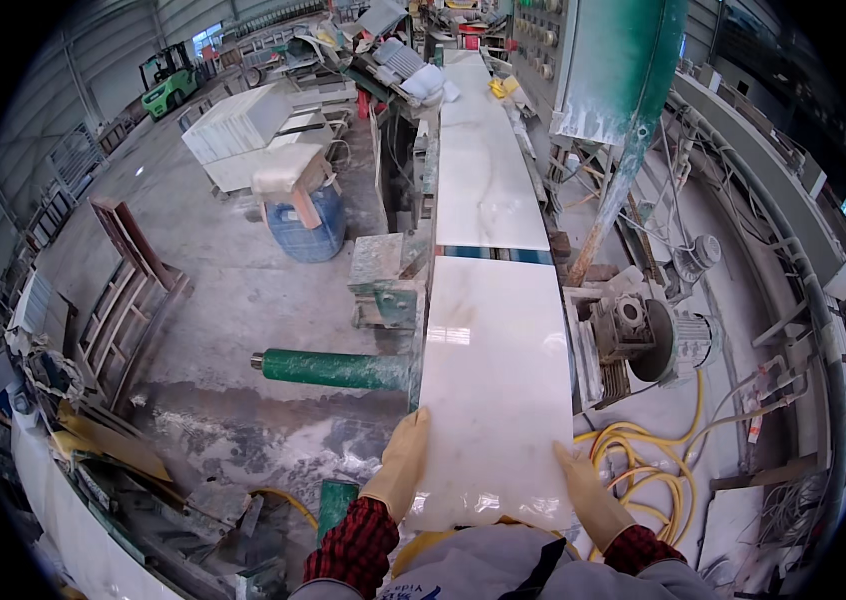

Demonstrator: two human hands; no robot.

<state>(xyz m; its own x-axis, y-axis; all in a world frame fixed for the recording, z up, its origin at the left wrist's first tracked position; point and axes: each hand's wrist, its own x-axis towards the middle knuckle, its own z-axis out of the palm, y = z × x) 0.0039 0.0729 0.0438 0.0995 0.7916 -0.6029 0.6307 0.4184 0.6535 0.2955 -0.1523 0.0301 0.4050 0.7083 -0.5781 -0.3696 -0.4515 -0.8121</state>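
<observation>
A glossy white stone slab (495,390) lies lengthwise before me, its near end close to my body. At its left edge is my left hand (401,462), in a tan rubber glove, with the fingers closed against the side and partly hidden under it. My right hand (588,492), gloved alike, grips the right edge near the same end, its thumb toward the top face. Farther along the conveyor lies a second white slab (488,170). Between the two slabs a narrow gap shows the blue conveyor belt (495,254).
Left of the conveyor, a green cylinder (338,368) juts out sideways. Beyond it stand a blue drum (305,225) and stacked white slabs (240,130). On the right are a motor (685,342), a coiled yellow hose (643,470) and a green machine housing (623,70). A forklift (169,85) stands far left.
</observation>
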